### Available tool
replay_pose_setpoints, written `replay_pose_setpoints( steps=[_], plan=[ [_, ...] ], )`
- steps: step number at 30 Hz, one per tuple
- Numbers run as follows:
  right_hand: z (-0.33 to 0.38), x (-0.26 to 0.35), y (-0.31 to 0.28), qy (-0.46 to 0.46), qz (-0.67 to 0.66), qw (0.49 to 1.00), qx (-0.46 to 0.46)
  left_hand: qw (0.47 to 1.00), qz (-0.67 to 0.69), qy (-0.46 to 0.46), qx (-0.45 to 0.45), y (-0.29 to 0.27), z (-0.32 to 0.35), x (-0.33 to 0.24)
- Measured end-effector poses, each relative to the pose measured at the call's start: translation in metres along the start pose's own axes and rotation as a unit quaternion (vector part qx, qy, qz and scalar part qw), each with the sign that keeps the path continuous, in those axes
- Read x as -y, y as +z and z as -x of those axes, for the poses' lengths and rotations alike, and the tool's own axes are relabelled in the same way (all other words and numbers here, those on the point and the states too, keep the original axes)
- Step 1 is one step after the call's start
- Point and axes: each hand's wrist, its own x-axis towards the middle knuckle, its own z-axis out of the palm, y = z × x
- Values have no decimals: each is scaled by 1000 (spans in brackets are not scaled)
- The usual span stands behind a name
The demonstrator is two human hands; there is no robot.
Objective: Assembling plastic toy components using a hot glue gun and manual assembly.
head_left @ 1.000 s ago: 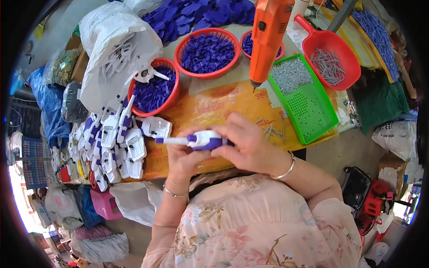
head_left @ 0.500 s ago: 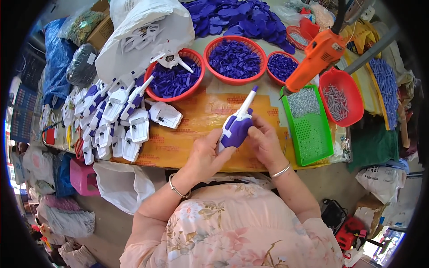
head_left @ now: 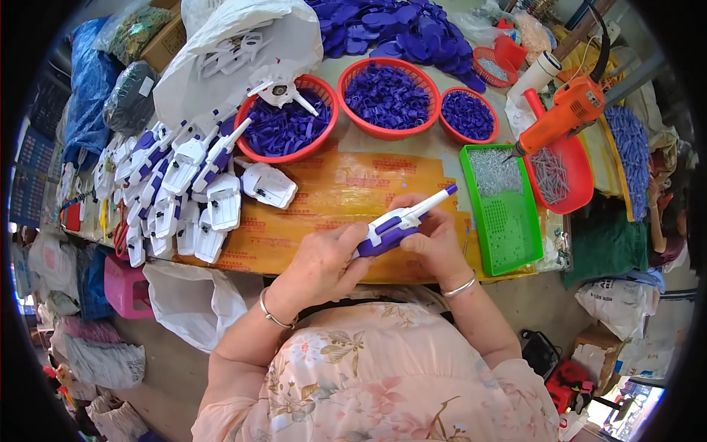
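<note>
Over the front of the table I hold a white-and-purple plastic assembly (head_left: 389, 230) between both hands. Its long white tube ends in a purple tip and points to the upper right. My left hand (head_left: 324, 259) is closed round its rear end. On the other side my right hand (head_left: 440, 244) grips it near the base of the tube, thumb against the purple part. Similar white-and-purple assemblies (head_left: 175, 177) lie piled at the left, with an open white shell (head_left: 269, 185) beside them. An orange electric screwdriver (head_left: 565, 112) hangs at the right, its bit over a green tray (head_left: 510, 259).
Small purple parts fill three red baskets (head_left: 388, 133) at the back, before a heap of flat purple pieces (head_left: 390, 29). A white sack (head_left: 173, 85) of white parts stands back left. Screws lie in the green tray; a red scoop (head_left: 582, 180) holds thin grey pieces.
The assembly has turned clockwise, its tube now leaning further right and its purple side less visible. The orange screwdriver has swung right in the view, uncovering a white roll behind it.
</note>
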Motion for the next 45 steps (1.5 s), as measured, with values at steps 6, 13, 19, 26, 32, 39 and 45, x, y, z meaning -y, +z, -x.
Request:
replay_pose_setpoints(
  steps=[6,13,19,26,32,39,45],
  plan=[
    [10,-10,9,22,-69,997,-38,998,-35,-14,50,5,7,-6],
    [4,-5,12,17,-146,988,-45,997,-18,-60,53,5,7,-12],
    [-5,-10,10,-1,-151,985,-81,993,77,-76,-49,11,11,0],
    [-2,-11,18,69,-19,996,-52,982,147,-91,-80,13,26,9],
    [2,-2,20,2,-27,999,-26,985,127,-69,-93,5,27,-3],
    [-14,-2,10,-8,77,996,-33,883,-299,-43,-359,-132,42,30],
    [-16,-23,5,45,157,981,-101,729,-548,-202,-357,-230,86,127]
  ],
)
